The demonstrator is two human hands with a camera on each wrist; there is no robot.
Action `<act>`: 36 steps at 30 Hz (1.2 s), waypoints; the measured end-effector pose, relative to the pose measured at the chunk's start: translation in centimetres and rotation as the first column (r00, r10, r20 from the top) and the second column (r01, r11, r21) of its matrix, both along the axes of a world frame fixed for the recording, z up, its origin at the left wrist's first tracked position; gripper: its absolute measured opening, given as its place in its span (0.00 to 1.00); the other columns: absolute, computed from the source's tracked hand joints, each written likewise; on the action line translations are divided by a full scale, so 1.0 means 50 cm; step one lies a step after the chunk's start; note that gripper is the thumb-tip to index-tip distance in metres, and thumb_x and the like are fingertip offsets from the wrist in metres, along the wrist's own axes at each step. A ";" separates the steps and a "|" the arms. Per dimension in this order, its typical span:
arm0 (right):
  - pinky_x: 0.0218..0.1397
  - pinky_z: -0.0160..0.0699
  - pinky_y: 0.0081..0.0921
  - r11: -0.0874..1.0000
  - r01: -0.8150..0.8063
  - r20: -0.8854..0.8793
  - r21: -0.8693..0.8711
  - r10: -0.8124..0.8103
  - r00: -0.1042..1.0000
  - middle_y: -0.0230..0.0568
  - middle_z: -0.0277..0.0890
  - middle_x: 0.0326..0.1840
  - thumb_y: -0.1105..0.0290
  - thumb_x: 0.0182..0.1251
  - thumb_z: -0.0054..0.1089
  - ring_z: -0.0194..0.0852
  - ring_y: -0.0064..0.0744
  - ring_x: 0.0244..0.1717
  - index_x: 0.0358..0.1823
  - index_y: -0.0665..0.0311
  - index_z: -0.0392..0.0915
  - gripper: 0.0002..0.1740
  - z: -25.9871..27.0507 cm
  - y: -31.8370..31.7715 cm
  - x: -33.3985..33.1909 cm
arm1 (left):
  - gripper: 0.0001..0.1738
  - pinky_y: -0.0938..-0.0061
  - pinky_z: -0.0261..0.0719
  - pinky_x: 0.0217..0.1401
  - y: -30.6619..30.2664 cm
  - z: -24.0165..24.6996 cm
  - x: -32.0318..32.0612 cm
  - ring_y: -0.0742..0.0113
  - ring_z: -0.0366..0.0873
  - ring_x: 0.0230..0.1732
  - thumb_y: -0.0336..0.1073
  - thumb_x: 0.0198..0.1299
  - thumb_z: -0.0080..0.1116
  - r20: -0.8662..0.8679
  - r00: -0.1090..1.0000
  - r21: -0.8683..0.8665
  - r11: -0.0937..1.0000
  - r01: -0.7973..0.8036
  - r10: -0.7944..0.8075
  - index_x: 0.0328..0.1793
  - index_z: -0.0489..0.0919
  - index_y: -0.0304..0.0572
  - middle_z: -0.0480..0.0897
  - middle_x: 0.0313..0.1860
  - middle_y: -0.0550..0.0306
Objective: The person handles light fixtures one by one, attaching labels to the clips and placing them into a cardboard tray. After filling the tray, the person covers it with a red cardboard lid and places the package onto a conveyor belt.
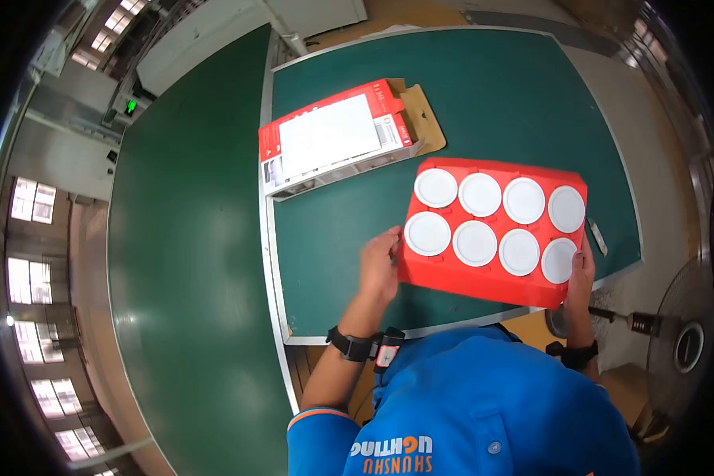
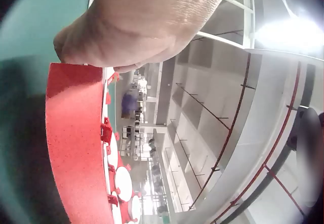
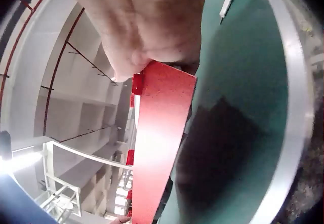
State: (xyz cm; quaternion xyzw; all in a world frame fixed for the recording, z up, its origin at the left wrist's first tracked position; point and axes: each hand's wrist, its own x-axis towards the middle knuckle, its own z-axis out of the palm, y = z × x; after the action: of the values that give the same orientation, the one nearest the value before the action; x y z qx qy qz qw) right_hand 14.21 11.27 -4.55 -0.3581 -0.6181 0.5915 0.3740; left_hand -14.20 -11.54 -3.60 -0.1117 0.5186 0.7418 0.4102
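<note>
A red cardboard tray (image 1: 468, 279) with two rows of round white discs (image 1: 474, 243) is held up over the green table, its shadow falling on the tabletop in the right wrist view. My left hand (image 1: 379, 266) grips the tray's left end. At the other end my right hand (image 1: 581, 278) holds the edge, thumb on the upper side near a disc. In the left wrist view, the left hand (image 2: 142, 26) lies at the corner of the red side wall (image 2: 76, 133). The right hand's (image 3: 152, 21) fingertips are hidden behind the tray's edge (image 3: 162, 117).
Beyond the tray a red and white carton (image 1: 393, 103) lies on the table with its brown end flap (image 1: 427, 123) out. A slim white tool, like a utility knife (image 1: 597, 238), rests by the right edge. A fan (image 1: 688, 347) stands off to the right.
</note>
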 end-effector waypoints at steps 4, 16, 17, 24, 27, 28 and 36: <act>0.66 0.65 0.29 0.995 -0.100 -0.067 0.025 0.101 0.993 0.47 0.63 0.68 0.61 0.73 0.48 0.65 0.33 0.64 0.69 0.74 0.56 0.31 0.024 0.067 -0.111 | 0.19 0.78 0.73 0.46 -0.028 0.080 -0.034 0.73 0.69 0.39 0.27 0.57 0.48 -0.136 0.984 0.054 0.992 -0.110 0.117 0.55 0.73 0.24 0.76 0.38 0.59; 0.60 0.69 0.23 0.918 -0.381 -0.172 0.106 0.395 0.903 0.43 0.71 0.59 0.58 0.68 0.58 0.70 0.25 0.56 0.68 0.70 0.61 0.33 0.079 0.062 -0.708 | 0.18 0.73 0.73 0.47 -0.090 0.087 -0.445 0.67 0.76 0.43 0.29 0.57 0.50 -0.390 0.739 0.138 0.828 -0.543 0.549 0.52 0.75 0.25 0.79 0.42 0.54; 0.60 0.69 0.23 0.919 -0.380 -0.156 0.104 0.392 0.907 0.43 0.71 0.59 0.58 0.68 0.58 0.70 0.26 0.55 0.68 0.71 0.61 0.33 0.066 0.057 -0.725 | 0.18 0.72 0.74 0.48 -0.094 0.062 -0.467 0.66 0.76 0.44 0.29 0.57 0.50 -0.402 0.717 0.116 0.808 -0.578 0.570 0.52 0.75 0.25 0.79 0.42 0.53; 0.62 0.66 0.25 0.939 -0.326 0.095 0.108 0.317 0.944 0.47 0.71 0.61 0.57 0.71 0.51 0.68 0.30 0.61 0.66 0.71 0.63 0.30 -0.038 0.055 -0.746 | 0.18 0.72 0.73 0.54 -0.118 -0.065 -0.484 0.65 0.75 0.50 0.29 0.57 0.52 -0.643 0.689 -0.185 0.806 -0.562 0.333 0.52 0.76 0.27 0.79 0.48 0.50; 0.66 0.62 0.26 0.957 -0.266 0.166 0.112 0.246 0.955 0.46 0.68 0.64 0.51 0.73 0.45 0.66 0.32 0.63 0.66 0.71 0.63 0.32 -0.052 0.074 -0.698 | 0.20 0.71 0.73 0.54 -0.132 -0.066 -0.453 0.63 0.74 0.51 0.31 0.56 0.55 -0.721 0.635 -0.250 0.752 -0.610 0.276 0.54 0.75 0.27 0.76 0.54 0.49; 0.66 0.62 0.26 0.963 -0.253 0.177 0.095 0.234 0.956 0.45 0.67 0.65 0.51 0.74 0.43 0.66 0.32 0.64 0.66 0.71 0.63 0.32 -0.053 0.078 -0.680 | 0.21 0.71 0.73 0.54 -0.139 -0.061 -0.446 0.62 0.74 0.52 0.31 0.56 0.56 -0.756 0.598 -0.262 0.715 -0.648 0.264 0.55 0.75 0.27 0.74 0.56 0.48; 0.68 0.59 0.28 0.897 -0.387 -0.166 -0.215 0.357 0.919 0.44 0.66 0.64 0.53 0.76 0.35 0.64 0.33 0.64 0.66 0.71 0.63 0.29 -0.093 0.001 -0.674 | 0.53 0.68 0.61 0.68 -0.099 -0.107 -0.404 0.53 0.64 0.67 0.55 0.60 0.57 -0.499 0.718 -0.227 0.727 -0.648 0.484 0.73 0.44 0.20 0.65 0.67 0.32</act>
State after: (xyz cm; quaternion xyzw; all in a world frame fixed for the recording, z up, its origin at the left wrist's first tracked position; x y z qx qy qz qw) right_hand -19.47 11.34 -9.20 -0.2394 -0.5737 0.7443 0.2442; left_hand -34.43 -16.49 -8.96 -0.1901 0.6662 0.7210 0.0099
